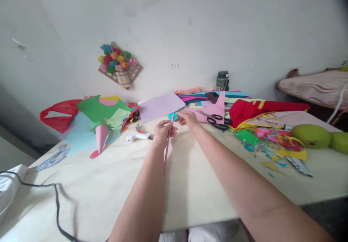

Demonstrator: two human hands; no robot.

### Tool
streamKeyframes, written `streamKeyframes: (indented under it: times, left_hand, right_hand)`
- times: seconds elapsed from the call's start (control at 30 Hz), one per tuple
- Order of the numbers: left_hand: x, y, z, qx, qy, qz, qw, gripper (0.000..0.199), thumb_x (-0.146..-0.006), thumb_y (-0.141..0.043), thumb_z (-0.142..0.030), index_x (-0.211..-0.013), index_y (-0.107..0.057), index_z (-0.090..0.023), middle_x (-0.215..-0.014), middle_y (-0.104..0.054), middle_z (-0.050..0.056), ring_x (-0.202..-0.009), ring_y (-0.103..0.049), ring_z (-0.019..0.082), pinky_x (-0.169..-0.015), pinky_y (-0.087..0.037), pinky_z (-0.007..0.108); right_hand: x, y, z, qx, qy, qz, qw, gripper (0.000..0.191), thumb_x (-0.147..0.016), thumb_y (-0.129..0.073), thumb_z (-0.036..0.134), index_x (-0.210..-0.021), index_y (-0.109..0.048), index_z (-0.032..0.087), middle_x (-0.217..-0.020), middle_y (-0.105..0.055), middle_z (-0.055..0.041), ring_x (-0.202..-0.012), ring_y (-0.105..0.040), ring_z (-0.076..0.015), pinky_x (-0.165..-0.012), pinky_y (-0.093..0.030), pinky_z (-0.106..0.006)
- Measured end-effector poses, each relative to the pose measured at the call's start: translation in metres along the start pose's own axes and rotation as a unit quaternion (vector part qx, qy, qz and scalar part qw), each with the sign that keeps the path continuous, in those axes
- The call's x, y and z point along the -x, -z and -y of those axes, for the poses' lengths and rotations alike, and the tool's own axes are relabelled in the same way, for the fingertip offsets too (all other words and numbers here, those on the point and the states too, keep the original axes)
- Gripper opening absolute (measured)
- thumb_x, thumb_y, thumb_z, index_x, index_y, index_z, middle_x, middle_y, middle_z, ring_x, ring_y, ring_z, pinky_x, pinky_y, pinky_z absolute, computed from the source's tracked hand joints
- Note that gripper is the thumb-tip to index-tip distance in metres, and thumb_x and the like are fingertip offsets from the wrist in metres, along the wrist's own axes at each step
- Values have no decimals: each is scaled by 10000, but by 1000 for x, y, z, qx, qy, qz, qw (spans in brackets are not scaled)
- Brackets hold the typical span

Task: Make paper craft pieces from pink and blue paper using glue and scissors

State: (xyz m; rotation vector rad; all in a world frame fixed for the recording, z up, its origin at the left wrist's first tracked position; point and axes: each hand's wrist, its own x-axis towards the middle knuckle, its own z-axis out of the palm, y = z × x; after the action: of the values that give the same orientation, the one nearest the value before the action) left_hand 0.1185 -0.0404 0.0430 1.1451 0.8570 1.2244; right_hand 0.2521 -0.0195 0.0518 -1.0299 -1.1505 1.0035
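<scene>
In the head view, my left hand (164,128) is closed around a thin pink strip (166,153), which hangs down toward the front of the table. At the strip's upper end sits a small bright-blue paper piece (172,116). My right hand (189,120) reaches in from the right, fingers bent at the blue piece's edge; whether they pinch it is hard to make out. A white glue gun (138,135) lies to the left of my hands. Black-handled scissors (214,119) rest to the right on pink paper (206,114).
A pink paper cone (101,139) with a green fringe and coloured sheets (103,107) occupy the left. Paper scraps (277,144), a red cloth (252,111) and green fruit (311,136) lie at right. A dark bottle (222,80) stands behind. A black cable (57,198) runs along the left front.
</scene>
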Motion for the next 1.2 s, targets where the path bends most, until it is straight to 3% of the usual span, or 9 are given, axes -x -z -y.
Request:
streamKeyframes:
  times: [0.5, 0.8, 1.2]
  left_hand:
    - [2, -1, -1, 2, 25, 11, 1000, 282, -616, -644, -277, -813, -486, -153, -531, -610, 24, -376, -524, 94, -385, -392, 178]
    - [4, -1, -2, -1, 29, 37, 999, 269, -614, -641, -265, -803, -488, -150, -540, -621, 38, -378, -526, 98, -384, -385, 176]
    - [5, -2, -3, -21, 41, 31, 998, 281, -586, -646, -265, -784, -481, -154, -530, -620, 32, -383, -536, 111, -393, -390, 189]
  right_hand:
    - [1, 0, -3, -31, -2, 49, 998, 198, -574, -599, 268, -744, -625, 170, -563, -565, 31, -490, -468, -72, -479, -408, -192]
    - [1, 3, 1, -16, -1, 67, 998, 129, -557, -606, 227, -666, -603, 159, -576, -574, 32, -454, -459, -60, -484, -394, -196]
    - [-2, 10, 1, -11, -13, 96, 995, 126, -556, -610, 243, -647, -598, 157, -548, -548, 33, -481, -469, -73, -486, -390, -209]
